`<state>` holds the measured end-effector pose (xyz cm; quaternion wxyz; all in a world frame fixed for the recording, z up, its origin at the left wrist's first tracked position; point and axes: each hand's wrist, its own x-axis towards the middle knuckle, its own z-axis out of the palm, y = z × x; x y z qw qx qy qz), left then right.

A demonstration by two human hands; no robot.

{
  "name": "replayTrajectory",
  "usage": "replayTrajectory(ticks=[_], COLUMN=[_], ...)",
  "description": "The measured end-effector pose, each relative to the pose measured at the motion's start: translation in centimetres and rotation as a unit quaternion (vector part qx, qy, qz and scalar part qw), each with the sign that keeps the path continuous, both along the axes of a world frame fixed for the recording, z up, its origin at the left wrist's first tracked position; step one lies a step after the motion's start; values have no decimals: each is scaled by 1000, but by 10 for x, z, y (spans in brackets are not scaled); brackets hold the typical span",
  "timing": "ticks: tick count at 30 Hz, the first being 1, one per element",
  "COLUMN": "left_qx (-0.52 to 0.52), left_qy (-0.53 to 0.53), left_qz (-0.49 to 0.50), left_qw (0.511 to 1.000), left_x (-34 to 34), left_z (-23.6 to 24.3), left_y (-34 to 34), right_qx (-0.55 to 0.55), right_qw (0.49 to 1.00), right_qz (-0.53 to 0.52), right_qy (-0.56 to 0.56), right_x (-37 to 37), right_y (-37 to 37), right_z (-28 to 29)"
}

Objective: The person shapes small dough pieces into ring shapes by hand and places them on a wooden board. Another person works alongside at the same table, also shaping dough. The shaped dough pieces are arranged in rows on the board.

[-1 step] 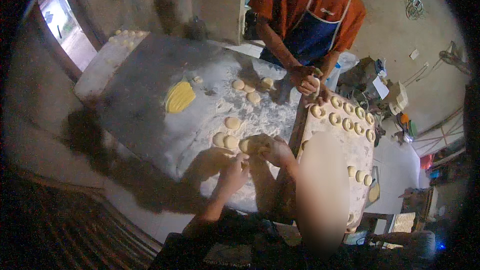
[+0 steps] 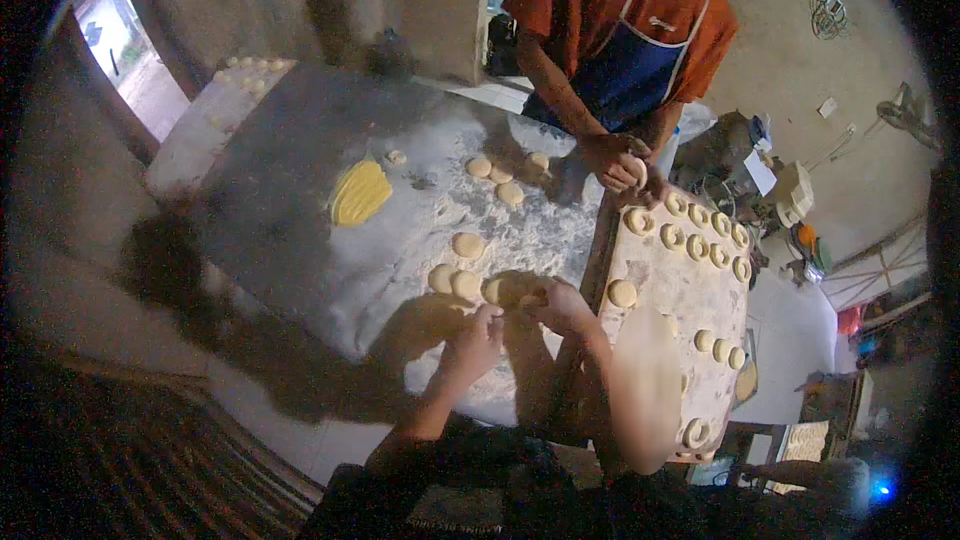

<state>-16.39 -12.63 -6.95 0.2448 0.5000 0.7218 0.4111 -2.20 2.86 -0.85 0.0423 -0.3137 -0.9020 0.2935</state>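
My left hand [image 2: 470, 342] is closed, its fingertips pinched beside the dough rounds on the floured table [image 2: 265, 210]. To its right, my right hand [image 2: 562, 307] curls downward with its fingers closed. A dough round [image 2: 495, 291] sits between the two hands, partly in shadow. Whatever either hand pinches is too small and dim to make out. Just beyond my left hand lie two touching dough rounds [image 2: 464, 285], with another dough round [image 2: 468, 245] behind them. Across the table, a co-worker's hands [image 2: 622, 165] hold a pale piece of dough [image 2: 639, 173].
A floured board [image 2: 640, 255] at the right bears several dough rings [image 2: 697, 247] and rounds. A pale blurred patch covers part of it and my right forearm. Yellow spread [image 2: 361, 193] lies mid-table, with more dough rounds [image 2: 510, 193] toward the co-worker. Another board [image 2: 190, 145] sits far left.
The view has shifted slightly. The blurred patch over the board has shrunk, uncovering a dough round and a ring. The co-worker's dough is turned a little; my hands have barely moved.
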Motion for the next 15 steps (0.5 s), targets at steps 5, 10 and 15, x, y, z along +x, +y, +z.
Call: replayTrajectory(ticks=[5, 10, 15], left_qx=[35, 95, 177], left_qy=[-122, -106, -54], left_qz=[-78, -178, -45], left_qw=[989, 974, 982], left_x=[-9, -48, -42], left_z=[49, 84, 63], left_y=[25, 30, 37], right_qx=[-238, -138, -222], right_qw=[949, 920, 873], right_qz=[-151, -237, -223], right_qy=[144, 281, 372], right_x=[15, -20, -63], right_y=[-33, -61, -56], right_z=[14, 36, 33])
